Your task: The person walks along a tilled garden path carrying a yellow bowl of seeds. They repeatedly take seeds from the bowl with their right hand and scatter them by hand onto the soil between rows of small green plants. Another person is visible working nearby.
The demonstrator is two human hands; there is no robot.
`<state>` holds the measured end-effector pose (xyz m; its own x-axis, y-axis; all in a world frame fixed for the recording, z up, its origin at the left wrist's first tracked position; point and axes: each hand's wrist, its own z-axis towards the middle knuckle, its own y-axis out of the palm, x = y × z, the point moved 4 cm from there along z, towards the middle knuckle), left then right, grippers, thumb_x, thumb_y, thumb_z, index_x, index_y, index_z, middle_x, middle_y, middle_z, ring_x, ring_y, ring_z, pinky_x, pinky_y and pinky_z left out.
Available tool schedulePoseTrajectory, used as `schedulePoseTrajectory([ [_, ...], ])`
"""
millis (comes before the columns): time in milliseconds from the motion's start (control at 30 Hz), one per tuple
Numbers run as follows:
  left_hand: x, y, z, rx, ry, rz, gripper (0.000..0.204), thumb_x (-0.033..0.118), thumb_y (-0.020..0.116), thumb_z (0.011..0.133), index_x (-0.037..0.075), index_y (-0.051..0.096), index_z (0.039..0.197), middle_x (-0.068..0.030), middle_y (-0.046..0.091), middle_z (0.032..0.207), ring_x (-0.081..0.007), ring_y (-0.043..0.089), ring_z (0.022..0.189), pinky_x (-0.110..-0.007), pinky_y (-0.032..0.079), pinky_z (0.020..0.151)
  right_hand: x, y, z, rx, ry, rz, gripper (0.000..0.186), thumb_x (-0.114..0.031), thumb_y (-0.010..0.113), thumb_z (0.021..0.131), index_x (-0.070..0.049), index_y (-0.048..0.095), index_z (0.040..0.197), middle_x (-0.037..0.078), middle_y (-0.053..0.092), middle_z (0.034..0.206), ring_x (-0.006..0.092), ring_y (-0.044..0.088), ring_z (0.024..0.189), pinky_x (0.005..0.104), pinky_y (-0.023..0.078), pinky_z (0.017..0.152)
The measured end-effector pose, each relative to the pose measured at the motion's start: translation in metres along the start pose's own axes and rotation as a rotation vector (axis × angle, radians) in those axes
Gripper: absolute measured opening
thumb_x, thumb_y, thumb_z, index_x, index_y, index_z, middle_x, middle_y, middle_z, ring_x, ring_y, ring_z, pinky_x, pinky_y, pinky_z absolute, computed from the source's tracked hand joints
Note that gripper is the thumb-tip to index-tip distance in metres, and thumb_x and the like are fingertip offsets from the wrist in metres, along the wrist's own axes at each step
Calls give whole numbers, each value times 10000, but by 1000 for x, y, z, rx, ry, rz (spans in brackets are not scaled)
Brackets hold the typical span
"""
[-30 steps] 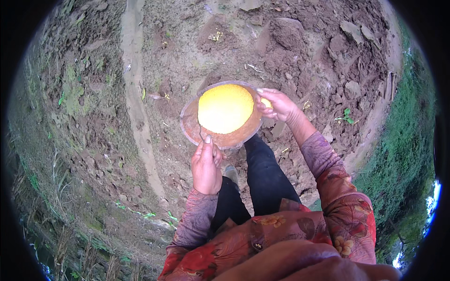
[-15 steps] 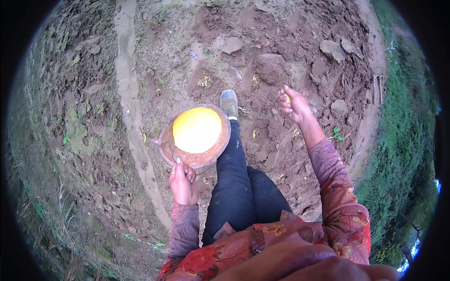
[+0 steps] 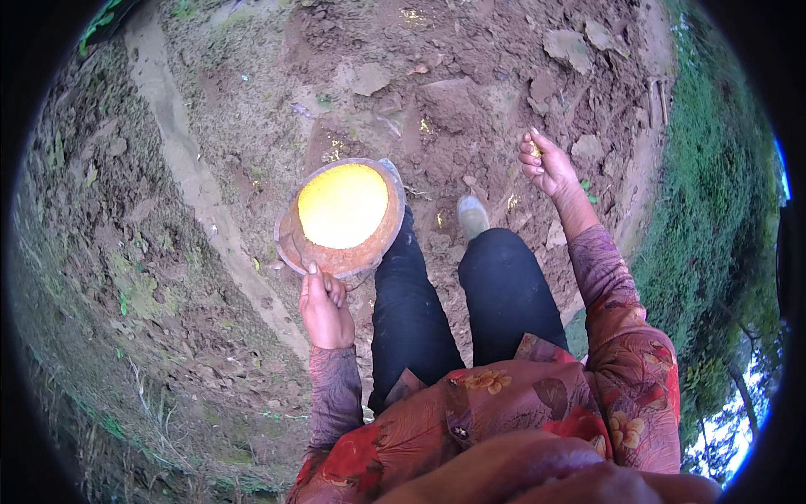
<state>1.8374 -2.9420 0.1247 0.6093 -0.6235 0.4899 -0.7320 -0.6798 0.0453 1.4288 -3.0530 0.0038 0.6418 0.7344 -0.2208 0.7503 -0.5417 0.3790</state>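
Observation:
My left hand (image 3: 326, 309) grips the thin wire handle of a shallow, rust-brown round container (image 3: 346, 259) in front of my left leg. A mass of bright yellow granules (image 3: 342, 202), washed out by glare, lies inside it. My right hand (image 3: 547, 165) is out to the right, away from the container, its fingers closed on some yellow granules. Small scatters of yellow granules (image 3: 424, 126) lie on the broken brown soil ahead of my feet and beside them.
A pale, smooth dirt strip (image 3: 185, 160) runs diagonally along the left. Dense green vegetation (image 3: 697, 210) lines the right side, with branches and sky at the lower right. Clods and flat flakes of dried mud (image 3: 567, 50) cover the ground. My shoe (image 3: 473, 217) stands on the soil.
My right hand has left the container's rim and moved out right and up. The container, in my left hand, has shifted left. My feet have stepped, and the ground view has shifted.

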Motion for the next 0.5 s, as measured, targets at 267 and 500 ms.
schedulePoseTrajectory([
  [267,22,96,16,-63,52,147,345,280,471,948,118,366,663,24,310,558,-77,285,492,-263,359,588,-66,-130,-5,402,-186,-36,179,-202,398,966,-105,470,1099,5,441,687,69,338,488,190,281,396],
  [500,13,213,33,-88,77,289,338,257,454,953,115,367,659,24,320,568,-80,289,490,-252,354,566,-105,-212,4,304,-33,261,181,-214,411,960,-61,498,1004,9,476,709,83,386,524,199,318,431],
])
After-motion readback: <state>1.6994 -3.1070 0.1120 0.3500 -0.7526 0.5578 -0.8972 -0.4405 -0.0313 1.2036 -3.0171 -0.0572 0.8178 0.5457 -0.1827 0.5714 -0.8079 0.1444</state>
